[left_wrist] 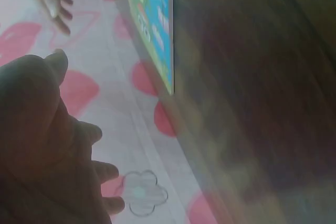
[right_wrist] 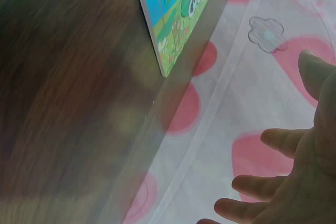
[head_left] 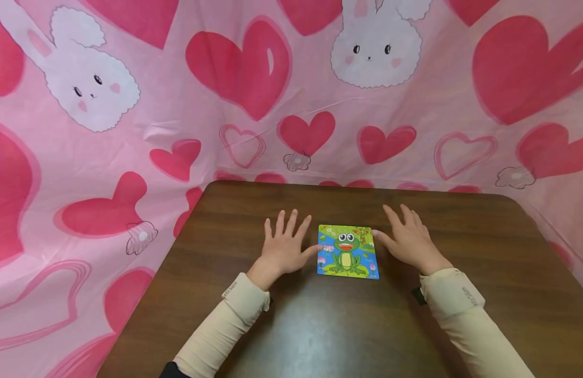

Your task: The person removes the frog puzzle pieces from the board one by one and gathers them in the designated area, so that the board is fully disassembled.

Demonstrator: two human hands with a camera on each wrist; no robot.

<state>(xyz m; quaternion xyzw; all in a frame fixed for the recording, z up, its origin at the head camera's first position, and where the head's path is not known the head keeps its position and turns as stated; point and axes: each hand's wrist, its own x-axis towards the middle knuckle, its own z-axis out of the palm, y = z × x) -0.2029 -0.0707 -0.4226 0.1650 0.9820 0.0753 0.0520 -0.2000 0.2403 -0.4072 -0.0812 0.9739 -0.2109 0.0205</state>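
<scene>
A thin square picture board [head_left: 347, 260] with a green frog on it lies flat on the table. My left hand [head_left: 284, 251] is to its left, fingers spread, the thumb tip overlapping the board's left edge in the head view. To its right is my right hand [head_left: 409, 241], fingers apart, with the thumb by the upper right corner. Both wrist views show a gap between the board [left_wrist: 157, 19] and the left hand [left_wrist: 42, 129], and between the board [right_wrist: 173, 30] and the right hand [right_wrist: 304, 166]. Neither hand holds anything.
The brown wooden table [head_left: 291, 325] has rounded far corners. A pink cloth [head_left: 178, 94] with hearts and rabbit faces hangs behind the table and along its sides. Light sleeves [head_left: 246, 299] cover both forearms.
</scene>
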